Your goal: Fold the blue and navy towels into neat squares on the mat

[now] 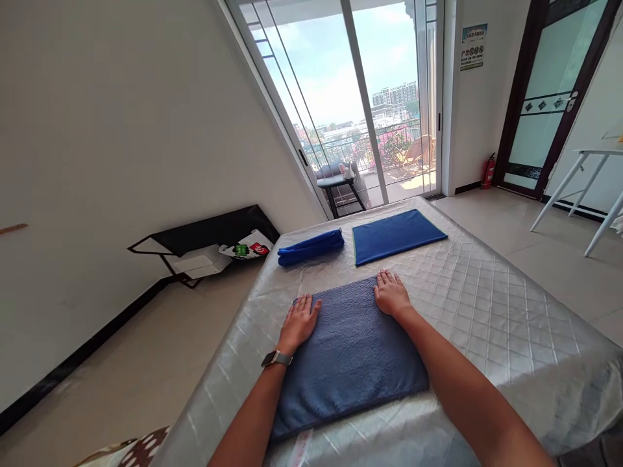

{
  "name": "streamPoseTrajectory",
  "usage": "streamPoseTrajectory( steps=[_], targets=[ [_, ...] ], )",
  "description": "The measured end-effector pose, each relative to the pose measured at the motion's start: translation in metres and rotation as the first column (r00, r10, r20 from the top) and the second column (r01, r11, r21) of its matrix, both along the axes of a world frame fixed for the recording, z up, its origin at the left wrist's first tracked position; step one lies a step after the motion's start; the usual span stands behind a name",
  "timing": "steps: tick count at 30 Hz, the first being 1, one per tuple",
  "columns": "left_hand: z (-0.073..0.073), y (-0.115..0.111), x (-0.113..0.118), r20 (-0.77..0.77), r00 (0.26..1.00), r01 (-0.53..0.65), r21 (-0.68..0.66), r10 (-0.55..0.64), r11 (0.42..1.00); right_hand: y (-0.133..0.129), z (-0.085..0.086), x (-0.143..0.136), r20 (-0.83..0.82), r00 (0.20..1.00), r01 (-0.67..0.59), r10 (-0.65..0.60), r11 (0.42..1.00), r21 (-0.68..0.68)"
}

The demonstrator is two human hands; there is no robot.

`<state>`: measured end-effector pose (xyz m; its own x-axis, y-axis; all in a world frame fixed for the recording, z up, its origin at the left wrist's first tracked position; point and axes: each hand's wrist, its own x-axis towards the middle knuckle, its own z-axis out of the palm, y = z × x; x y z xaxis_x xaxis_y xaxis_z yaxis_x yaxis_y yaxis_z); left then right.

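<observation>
1. Biggest thing here: a quilted mattress (491,311) in a shiny silvery cover, filling the lower middle and right. Its left edge slants down beside a strip of floor; the right edge runs out to the lower right, with lots of quilted surface between it and the towel.
2. Sliding glass door (321,71), top center, right behind the mattress's far end. A black-legged stool (335,183) stands in front of the glass or beyond it, can't tell which.
3. Dark-framed glass door (545,110), upper right, floor tiles in front of it. White-legged table (601,154) at the right edge, apart from the mattress.
4. Black-framed fabric holder (209,230), left of center, by the wall and close to the mattress's far left corner. There's a white box (202,261) and a printed bag (250,245) in or against it, hard to say.
5. Blue-gray towel (355,357), bottom center, spread flat near the close edge.
6. Flat blue cloth (399,237) and folded blue cloth (311,248) just past the towel, a gap between them.
7. Left hand (299,321) pressed flat on the towel's far left corner, right hand (392,295) on its far right one. Palms down, fingers straight, gripping nothing.
8. Wristwatch (277,358) on the left wrist.
</observation>
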<state>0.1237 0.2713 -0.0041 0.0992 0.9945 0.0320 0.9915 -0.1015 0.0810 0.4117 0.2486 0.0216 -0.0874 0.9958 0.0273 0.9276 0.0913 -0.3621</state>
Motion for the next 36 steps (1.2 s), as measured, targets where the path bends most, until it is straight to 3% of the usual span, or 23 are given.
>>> streamPoseTrajectory(
  steps=[2, 5, 16, 22, 29, 36],
  targets=[
    [-0.002, -0.003, -0.026, 0.038, 0.998, -0.051, -0.01, 0.051, 0.999, -0.001, 0.002, 0.001, 0.018, 1.0, 0.0, 0.0, 1.0, -0.002],
    [-0.004, -0.009, -0.037, 0.08, 0.995, -0.051, -0.01, 0.051, 0.999, -0.002, 0.006, 0.001, 0.061, 0.998, 0.002, -0.001, 1.0, -0.014],
    [-0.002, -0.011, -0.022, 0.139, 0.99, -0.036, 0.033, 0.031, 0.999, 0.004, 0.0, 0.006, 0.249, 0.968, 0.0, -0.002, 1.0, 0.006],
    [0.002, -0.011, -0.014, 0.16, 0.986, -0.052, 0.028, 0.047, 0.998, 0.001, 0.008, 0.005, 0.278, 0.961, -0.007, 0.001, 1.0, 0.019],
    [0.003, -0.011, -0.011, 0.193, 0.98, -0.055, 0.058, 0.043, 0.997, -0.026, 0.011, 0.012, 0.31, 0.95, 0.017, -0.037, 0.998, 0.066],
    [0.005, -0.012, -0.018, 0.163, 0.986, -0.052, 0.104, 0.034, 0.993, -0.054, 0.008, 0.0, 0.195, 0.981, 0.009, -0.012, 1.0, 0.019]
  ],
)
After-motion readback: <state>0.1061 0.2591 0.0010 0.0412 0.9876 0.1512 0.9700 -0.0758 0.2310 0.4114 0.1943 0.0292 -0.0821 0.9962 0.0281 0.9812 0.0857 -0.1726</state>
